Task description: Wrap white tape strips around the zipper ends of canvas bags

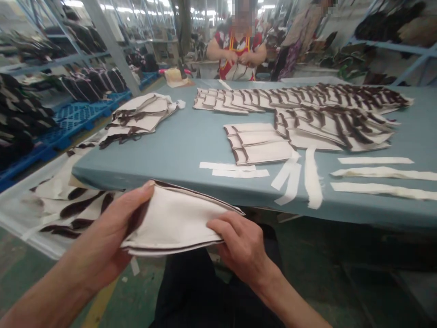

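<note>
Between my two hands is a cream fabric panel [180, 214] with dark brown edges, folded or layered, held in front of the table's near edge. My left hand [116, 223] grips its left end, thumb on top near the upper corner and fingers underneath. At the right end, my right hand [239, 241] pinches the panel, its curled fingers on the upper face and the thumb hidden. Similar cream panels [261, 143] lie overlapped on the blue-grey table [164, 150] beyond my hands. Loose white strips [239, 169] rest near the front edge.
Long overlapped rows of brown-edged panels [307, 98] cover the table's right and back. Another pile [139, 114] lies at its left corner. A white bin [20, 218] with more pieces stands lower left. Across the table a person [239, 50] handles a light piece; blue pallets [78, 114] stand left.
</note>
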### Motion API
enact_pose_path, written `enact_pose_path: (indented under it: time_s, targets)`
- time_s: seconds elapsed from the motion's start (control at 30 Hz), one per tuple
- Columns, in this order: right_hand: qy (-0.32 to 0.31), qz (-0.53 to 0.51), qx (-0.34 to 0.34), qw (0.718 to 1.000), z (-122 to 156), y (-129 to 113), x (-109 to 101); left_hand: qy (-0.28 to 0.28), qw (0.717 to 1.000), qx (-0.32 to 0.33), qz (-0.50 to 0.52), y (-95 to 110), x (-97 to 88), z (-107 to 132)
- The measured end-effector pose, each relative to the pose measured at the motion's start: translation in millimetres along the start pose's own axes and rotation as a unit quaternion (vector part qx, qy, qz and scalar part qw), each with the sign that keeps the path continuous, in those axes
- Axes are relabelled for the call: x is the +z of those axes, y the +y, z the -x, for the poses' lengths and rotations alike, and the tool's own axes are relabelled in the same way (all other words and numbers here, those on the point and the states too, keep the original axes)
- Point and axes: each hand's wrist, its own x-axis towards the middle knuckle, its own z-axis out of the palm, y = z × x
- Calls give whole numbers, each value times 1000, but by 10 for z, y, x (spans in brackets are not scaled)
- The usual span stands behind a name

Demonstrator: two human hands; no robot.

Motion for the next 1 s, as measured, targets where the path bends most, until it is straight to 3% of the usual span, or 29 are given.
enact_pose_path:
  time_s: [0.07,0.13,0.2,0.33,0.4,0.57,0.77,0.87,1.0]
  targets:
    - [5,15,25,1000,247,24,-123,-137,978,-51,151,-98,159,50]
    - [4,32,54,998,478,24,-249,-222,945,-73,228,-221,291,94]
    - [0,53,83,995,683,7,-369,-267,939,-31,216,-354,394,135]
    - [11,96,117,988,1023,-35,-560,-352,922,134,92,-557,579,255]
    - [14,98,140,985,1160,-58,-620,-353,910,216,27,-610,690,335]
    - [12,93,209,973,1274,-171,-653,-287,870,400,-30,-652,952,471]
    - [10,-29,276,961,954,-302,-520,-286,832,469,-71,-636,983,444]
    - [-30,-186,390,901,771,-294,-468,-298,830,466,-71,-658,934,370]
    - [-97,-396,499,764,611,-220,-438,-367,848,380,-45,-677,872,272]
